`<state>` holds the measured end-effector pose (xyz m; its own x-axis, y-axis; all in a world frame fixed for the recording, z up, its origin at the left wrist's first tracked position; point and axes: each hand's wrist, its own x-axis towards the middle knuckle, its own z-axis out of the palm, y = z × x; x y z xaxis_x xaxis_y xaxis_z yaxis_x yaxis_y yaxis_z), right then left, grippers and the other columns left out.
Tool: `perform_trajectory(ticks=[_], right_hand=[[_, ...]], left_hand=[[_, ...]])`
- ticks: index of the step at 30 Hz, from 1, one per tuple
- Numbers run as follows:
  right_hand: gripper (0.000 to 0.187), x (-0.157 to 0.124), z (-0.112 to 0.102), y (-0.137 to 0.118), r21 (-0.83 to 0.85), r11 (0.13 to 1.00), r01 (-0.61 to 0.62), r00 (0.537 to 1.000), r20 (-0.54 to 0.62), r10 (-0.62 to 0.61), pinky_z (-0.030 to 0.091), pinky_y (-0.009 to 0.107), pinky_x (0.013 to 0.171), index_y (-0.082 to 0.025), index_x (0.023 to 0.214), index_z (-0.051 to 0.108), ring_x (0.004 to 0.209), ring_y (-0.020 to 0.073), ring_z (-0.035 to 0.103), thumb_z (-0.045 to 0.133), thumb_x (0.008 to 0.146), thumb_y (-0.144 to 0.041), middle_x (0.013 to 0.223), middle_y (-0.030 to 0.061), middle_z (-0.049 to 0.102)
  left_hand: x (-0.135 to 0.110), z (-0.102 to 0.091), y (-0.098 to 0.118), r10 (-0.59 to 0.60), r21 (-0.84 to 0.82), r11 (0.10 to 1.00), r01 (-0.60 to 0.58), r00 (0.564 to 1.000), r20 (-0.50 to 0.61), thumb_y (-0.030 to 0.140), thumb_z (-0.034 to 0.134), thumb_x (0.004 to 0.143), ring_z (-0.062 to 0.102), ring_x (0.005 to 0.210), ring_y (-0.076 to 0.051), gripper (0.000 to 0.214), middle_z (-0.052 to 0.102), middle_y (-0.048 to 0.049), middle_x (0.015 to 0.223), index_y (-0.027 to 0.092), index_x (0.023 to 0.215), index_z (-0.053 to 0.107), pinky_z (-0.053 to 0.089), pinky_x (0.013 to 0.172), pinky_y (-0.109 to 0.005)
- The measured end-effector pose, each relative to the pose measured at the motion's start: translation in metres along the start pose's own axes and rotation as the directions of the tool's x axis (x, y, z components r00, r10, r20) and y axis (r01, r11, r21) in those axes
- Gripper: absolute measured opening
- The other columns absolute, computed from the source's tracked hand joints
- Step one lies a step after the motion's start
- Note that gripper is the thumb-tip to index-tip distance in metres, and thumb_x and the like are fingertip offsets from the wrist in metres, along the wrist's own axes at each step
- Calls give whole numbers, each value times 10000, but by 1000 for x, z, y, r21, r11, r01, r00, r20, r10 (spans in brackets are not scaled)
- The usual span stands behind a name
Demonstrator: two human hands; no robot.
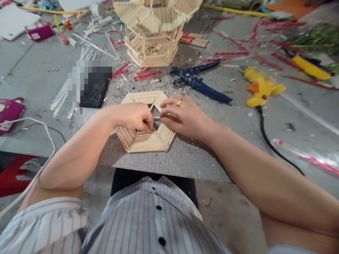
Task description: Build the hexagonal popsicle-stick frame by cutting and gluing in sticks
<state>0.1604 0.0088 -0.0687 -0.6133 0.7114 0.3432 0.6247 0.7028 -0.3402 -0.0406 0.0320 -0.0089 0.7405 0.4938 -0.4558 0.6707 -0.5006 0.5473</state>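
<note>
The left hand (132,118) and right hand (185,118) pinch the two ends of a thin pale wooden stick (156,118), held over the open centre of a flat hexagonal frame of glued wooden sticks (147,139) on the grey textured mat (185,158). Uneven finger pressure could snap the stick or shift the frame. A yellow glue gun (261,88) lies well to the right.

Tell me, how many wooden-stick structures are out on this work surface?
2: a flat hexagon frame under the left hand and right hand, and a taller pavilion model behind it. Others may be out of frame.
</note>
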Motion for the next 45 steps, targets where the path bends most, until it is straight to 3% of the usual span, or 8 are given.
perform_trajectory(ticks=[16,45], right_hand=[[176,-1,-1,2,-19,1000,9,1000,-6,-9,402,464,955,-232,832,641,1056,248,561,480,870,-294,1112,80,642],[167,-1,-2,1,-10,1000,6,1000,9,-6,402,461,961,-236,816,642,1055,242,560,491,866,-285,1109,72,644]], left_hand=[[2,2,3,6,9,1000,-6,1000,21,210,604,761,630,794,-102,201,744,6,874,173,908,736,400,733,-193],[2,3,1,-5,-29,1000,5,1000,4,219,627,754,639,838,-118,205,749,5,905,212,913,755,409,798,-216]])
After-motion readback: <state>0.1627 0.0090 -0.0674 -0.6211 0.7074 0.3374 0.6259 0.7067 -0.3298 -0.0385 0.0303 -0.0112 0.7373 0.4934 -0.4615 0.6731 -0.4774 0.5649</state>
